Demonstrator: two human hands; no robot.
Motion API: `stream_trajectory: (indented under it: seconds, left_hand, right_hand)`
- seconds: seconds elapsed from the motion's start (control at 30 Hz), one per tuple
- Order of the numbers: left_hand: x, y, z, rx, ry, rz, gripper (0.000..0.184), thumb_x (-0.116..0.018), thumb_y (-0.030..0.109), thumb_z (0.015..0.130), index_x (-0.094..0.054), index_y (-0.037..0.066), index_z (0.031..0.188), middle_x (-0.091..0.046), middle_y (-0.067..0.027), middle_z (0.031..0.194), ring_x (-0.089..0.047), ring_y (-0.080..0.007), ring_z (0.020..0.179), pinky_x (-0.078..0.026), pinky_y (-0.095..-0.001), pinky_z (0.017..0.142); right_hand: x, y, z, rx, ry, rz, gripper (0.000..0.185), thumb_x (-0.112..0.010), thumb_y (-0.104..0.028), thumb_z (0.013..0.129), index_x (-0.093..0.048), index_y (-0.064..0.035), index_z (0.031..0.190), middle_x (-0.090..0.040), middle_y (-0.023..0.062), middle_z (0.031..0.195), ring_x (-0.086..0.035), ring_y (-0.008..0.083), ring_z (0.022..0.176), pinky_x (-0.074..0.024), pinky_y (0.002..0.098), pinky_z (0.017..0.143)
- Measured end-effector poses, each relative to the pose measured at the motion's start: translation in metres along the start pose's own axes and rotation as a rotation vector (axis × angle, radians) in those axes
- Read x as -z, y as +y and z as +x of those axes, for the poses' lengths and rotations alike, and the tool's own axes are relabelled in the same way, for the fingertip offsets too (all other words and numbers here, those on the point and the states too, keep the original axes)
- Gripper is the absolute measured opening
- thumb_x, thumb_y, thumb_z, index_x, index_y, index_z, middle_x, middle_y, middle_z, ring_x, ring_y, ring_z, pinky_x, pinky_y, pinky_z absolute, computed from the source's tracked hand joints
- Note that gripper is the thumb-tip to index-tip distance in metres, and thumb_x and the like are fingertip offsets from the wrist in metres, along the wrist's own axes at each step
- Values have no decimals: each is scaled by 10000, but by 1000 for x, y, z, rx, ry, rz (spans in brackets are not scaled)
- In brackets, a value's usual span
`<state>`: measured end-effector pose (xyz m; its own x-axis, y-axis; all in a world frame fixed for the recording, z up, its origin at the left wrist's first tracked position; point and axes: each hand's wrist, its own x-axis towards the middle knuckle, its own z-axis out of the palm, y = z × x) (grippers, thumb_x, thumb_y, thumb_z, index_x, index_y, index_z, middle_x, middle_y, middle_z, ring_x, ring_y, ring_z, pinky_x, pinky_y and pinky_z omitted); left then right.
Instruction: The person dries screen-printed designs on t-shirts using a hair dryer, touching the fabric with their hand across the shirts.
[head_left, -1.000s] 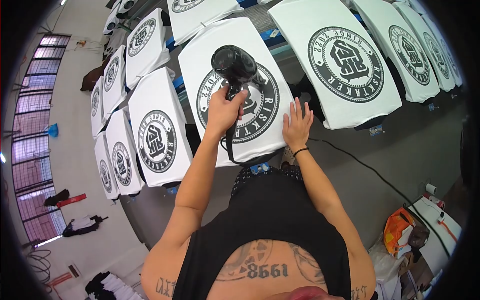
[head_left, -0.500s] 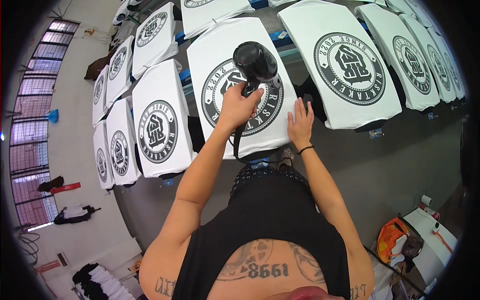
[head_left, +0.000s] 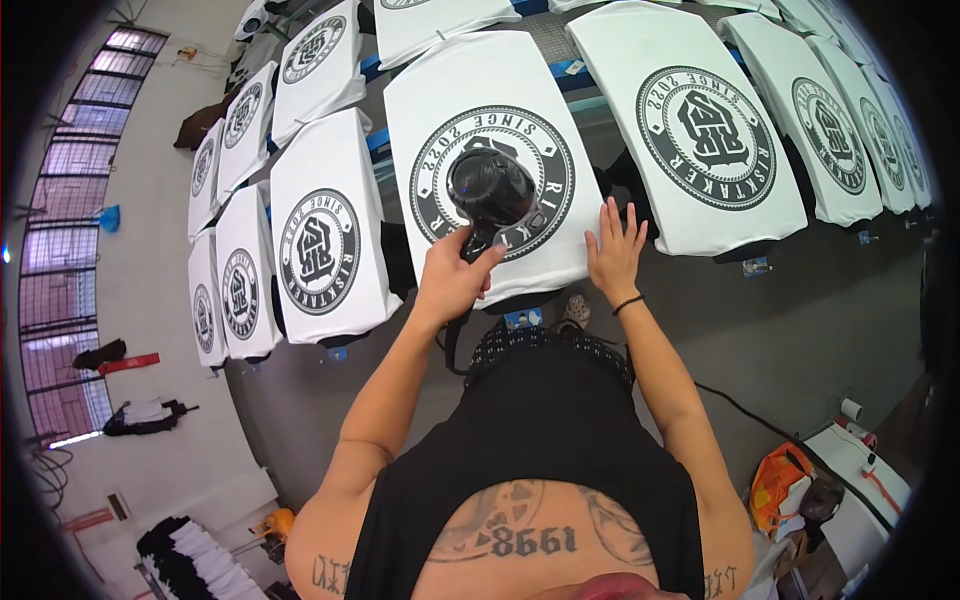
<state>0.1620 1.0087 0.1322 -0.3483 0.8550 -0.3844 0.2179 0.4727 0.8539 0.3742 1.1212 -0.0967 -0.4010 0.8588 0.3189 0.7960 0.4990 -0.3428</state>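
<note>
"SINCE 2022", "RISKTAKER" on wht shirts (head_left: 706,135), "1998" chest tat (head_left: 535,541)

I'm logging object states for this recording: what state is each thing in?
White cloth with round black print: spread flat
Glossy black plastic hair dryer: held over that cloth; on or off, cannot tell
Left hand: closed around the dryer
Right hand: open, at that cloth's edge
Thin black wristband: worn on right wrist
Neighbouring white printed cloths: spread out
Long black cord: uncoiled

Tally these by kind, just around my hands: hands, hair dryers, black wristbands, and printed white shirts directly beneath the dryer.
Hands: 2, the left hand and right hand
Hair dryer: 1
Black wristband: 1
Printed white shirt: 1
Total: 5
</note>
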Motion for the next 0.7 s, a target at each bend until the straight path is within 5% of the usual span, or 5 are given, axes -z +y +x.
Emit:
stream_trajectory:
  seconds: [0.27, 0.7]
  left_hand:
    - [32, -25, -28, 74, 89, -19, 398, -721, 220, 915, -617, -71, 1166, -566, -13, 563, -530, -72, 458, -442, -237, 449]
    - [82, -51, -57, 154, 342, -107, 314, -725, 217, 918, -621, -48, 1049, -588, -10, 654, -548, -70, 514, -442, -239, 452]
  right_hand:
    - [-2, 5, 7, 44, -27, 5, 567, -522, -367, 1003, -481, -22, 1451, -352, 85, 1598, -229, 379, 1490, -138, 615, 1188]
    - [-28, -10, 31, 2, -63, 59, 575, -497, -383, 1018, -460, -22, 1464, -360, 100, 1591, -254, 385, 1472, -185, 591, 1183]
